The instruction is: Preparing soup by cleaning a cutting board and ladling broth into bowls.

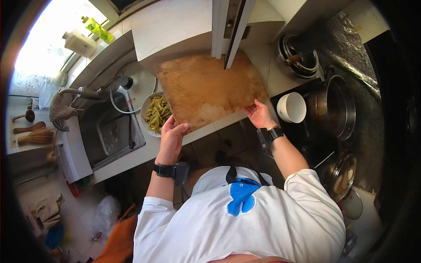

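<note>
A large worn wooden cutting board (pixel 213 88) lies at a slant over the counter before me. My left hand (pixel 172 136) grips its near left corner, thumb on top and fingers under the edge. At the near right side, my right hand (pixel 260 114) holds the edge from below, palm partly turned up. Close to the left of the board stands a white bowl (pixel 143 115) of green and yellowish cut vegetables (pixel 155 113), its right rim partly hidden. Whether the board rests on the counter or is slightly raised, I cannot tell.
Left is a steel sink (pixel 108 138) with a rope-wrapped faucet (pixel 62 105); a glass lid (pixel 138 85) leans over it. Right, stacked white bowls (pixel 292 107) and a deep pot (pixel 340 107) stand on the black cooktop (pixel 307 131). A cabinet door edge (pixel 235 39) juts above the board.
</note>
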{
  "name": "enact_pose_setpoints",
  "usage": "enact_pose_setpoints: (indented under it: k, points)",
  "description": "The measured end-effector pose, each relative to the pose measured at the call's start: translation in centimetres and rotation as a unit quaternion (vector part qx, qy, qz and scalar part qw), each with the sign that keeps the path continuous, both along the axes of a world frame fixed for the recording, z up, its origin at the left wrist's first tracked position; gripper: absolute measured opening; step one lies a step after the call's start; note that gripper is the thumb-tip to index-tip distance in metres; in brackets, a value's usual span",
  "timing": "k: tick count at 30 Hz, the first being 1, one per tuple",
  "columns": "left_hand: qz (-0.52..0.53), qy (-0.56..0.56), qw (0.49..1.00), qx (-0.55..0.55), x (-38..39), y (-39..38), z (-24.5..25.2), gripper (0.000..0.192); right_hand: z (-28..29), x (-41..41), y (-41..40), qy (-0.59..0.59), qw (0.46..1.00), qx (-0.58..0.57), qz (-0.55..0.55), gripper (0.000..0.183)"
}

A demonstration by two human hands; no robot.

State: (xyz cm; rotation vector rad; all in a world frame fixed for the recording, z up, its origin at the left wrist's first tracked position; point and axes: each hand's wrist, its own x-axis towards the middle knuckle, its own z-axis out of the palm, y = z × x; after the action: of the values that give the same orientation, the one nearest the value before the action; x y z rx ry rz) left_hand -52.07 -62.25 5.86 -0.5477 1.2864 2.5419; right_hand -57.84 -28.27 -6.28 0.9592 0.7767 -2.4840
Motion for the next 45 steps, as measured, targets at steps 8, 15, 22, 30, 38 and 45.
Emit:
enact_pose_setpoints:
  k: [8, 15, 22, 30, 38, 45]
  points:
    - [0.058, -0.015, 0.998, -0.009, 9.6, -9.0, 3.1, 0.053, 6.4, 4.3, 0.8, 0.048, 0.997, -0.016, 0.053, 0.042]
    - [0.114, 0.002, 0.993, -0.017, 16.5, -17.7, 3.5, 0.057, 9.2, 7.4, -4.5, 0.063, 0.96, -0.055, 0.268, 0.052]
    - [0.212, 0.043, 0.968, 0.125, 17.1, -27.6, 2.0, 0.051, 19.4, 6.4, -17.3, 0.214, 0.933, 0.015, 0.29, 0.061]
    - [0.18, 0.001, 0.978, 0.105, 10.6, -34.9, -0.7, 0.062, 28.9, 5.1, -29.6, 0.276, 0.925, 0.143, 0.221, 0.05]
    - [0.037, 0.032, 0.985, -0.167, -0.5, -33.1, -6.8, 0.05, 35.8, 3.0, -33.3, 0.225, 0.951, 0.143, 0.156, 0.045]
    - [-0.034, 0.167, 0.777, -0.606, -9.6, -28.9, -10.2, 0.045, 37.8, 0.7, -33.5, 0.242, 0.942, 0.158, 0.173, 0.046]
